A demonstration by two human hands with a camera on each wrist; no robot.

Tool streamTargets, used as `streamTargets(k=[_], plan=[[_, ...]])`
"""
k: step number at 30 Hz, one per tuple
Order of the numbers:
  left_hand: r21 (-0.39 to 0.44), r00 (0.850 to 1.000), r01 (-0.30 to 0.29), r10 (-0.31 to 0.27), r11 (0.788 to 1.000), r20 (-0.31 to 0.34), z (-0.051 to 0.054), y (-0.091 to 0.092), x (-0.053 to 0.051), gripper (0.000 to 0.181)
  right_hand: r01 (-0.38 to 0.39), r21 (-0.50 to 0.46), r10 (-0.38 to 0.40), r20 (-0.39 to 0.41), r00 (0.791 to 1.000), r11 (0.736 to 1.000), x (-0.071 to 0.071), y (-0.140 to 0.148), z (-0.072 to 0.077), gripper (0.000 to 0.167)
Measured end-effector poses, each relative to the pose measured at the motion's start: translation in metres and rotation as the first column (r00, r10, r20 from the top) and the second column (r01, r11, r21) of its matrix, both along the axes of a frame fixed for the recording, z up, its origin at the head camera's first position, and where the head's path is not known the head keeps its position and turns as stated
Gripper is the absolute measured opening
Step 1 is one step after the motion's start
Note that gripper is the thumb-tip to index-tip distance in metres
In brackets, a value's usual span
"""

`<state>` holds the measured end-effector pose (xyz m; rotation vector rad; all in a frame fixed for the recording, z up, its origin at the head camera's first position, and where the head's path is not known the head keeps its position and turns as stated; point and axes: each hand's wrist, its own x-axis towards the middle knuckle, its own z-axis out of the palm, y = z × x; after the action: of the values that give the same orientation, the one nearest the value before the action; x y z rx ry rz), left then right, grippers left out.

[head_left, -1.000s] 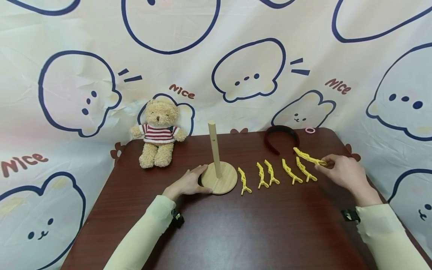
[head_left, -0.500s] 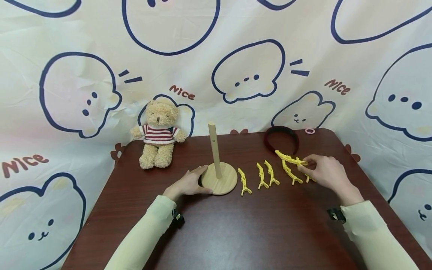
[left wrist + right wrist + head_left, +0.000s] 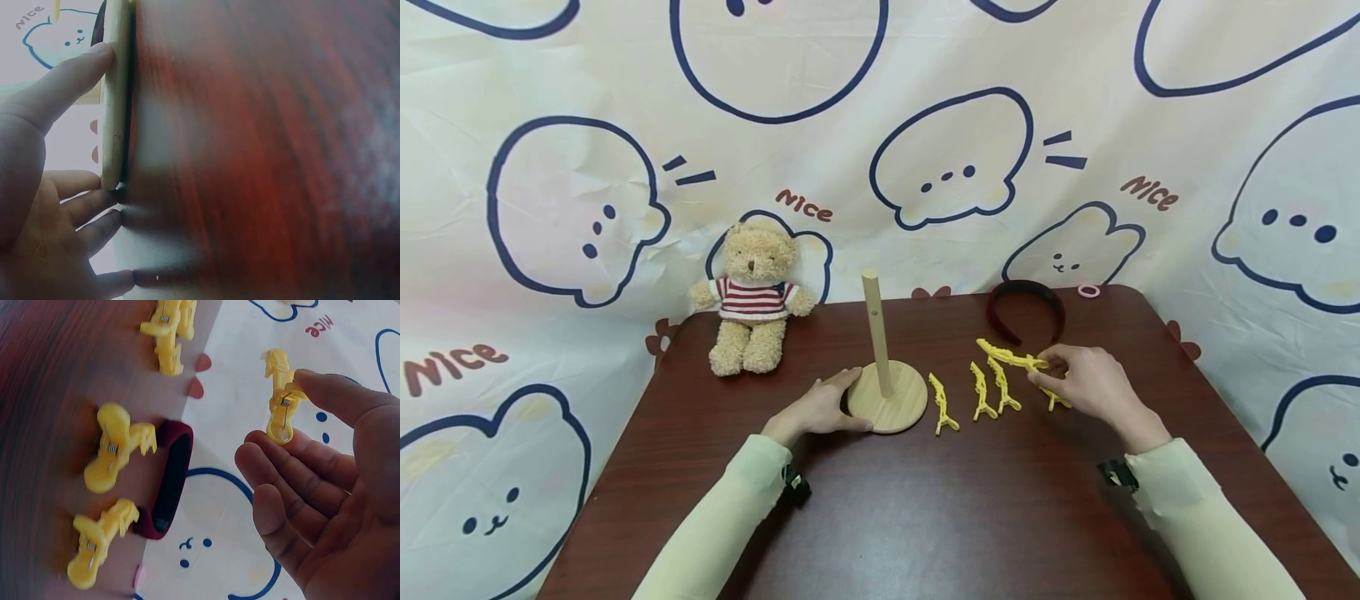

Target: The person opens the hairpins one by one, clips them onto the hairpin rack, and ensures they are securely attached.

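In the head view, my left hand [image 3: 816, 406] grips the edge of a wooden stand [image 3: 880, 333], a round base with an upright post. The left wrist view shows the thumb and fingertips at the base's rim [image 3: 114, 125]. My right hand [image 3: 1093, 379] pinches a yellow alligator hair clip [image 3: 1007, 356] by its handle end, thumb against fingers, above the table. Its spring shows in the right wrist view. More yellow hair clips lie in a row right of the stand: one nearest it [image 3: 942, 404], a pair [image 3: 981, 392] further right, and others partly hidden under my right hand.
A dark red headband [image 3: 1026, 287] lies behind the clips, with a pink hair tie [image 3: 1088, 291] near the back right corner. At the back left sits a teddy bear [image 3: 752, 296] in a striped shirt. A printed cloth [image 3: 955, 50] hangs behind the dark table [image 3: 887, 517].
My right hand has moved left over the row of clips, carrying the pinched hair clip towards the stand. The left hand and stand have stayed in place.
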<state>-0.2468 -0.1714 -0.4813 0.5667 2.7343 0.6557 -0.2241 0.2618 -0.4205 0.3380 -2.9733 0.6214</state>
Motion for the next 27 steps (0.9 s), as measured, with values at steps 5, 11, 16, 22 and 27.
streamTargets(k=[5,11,16,22,27], plan=[[-0.006,1.0,-0.005,0.005,1.0,0.004,0.0,0.0,0.0,0.105,-0.054,-0.008,0.054,-0.025,0.998,0.999,-0.004,-0.012,-0.005,0.037],[0.002,1.0,-0.005,0.005,1.0,0.01,0.0,0.0,0.0,0.105,-0.097,-0.021,0.096,-0.011,0.995,0.995,-0.006,-0.026,-0.009,0.03],[0.007,1.0,-0.005,0.005,1.0,0.009,0.0,-0.001,0.0,0.105,-0.144,-0.031,0.142,-0.058,0.988,0.989,-0.008,-0.036,-0.013,0.026],[0.008,1.0,-0.009,0.009,1.0,0.017,0.0,-0.001,0.0,0.106,-0.183,-0.028,0.179,-0.093,0.979,0.983,-0.01,-0.048,-0.017,0.023],[0.008,1.0,-0.008,0.008,1.0,0.02,-0.001,-0.001,0.0,0.106,-0.199,-0.05,0.195,-0.076,0.978,0.979,-0.012,-0.058,-0.02,0.017]])
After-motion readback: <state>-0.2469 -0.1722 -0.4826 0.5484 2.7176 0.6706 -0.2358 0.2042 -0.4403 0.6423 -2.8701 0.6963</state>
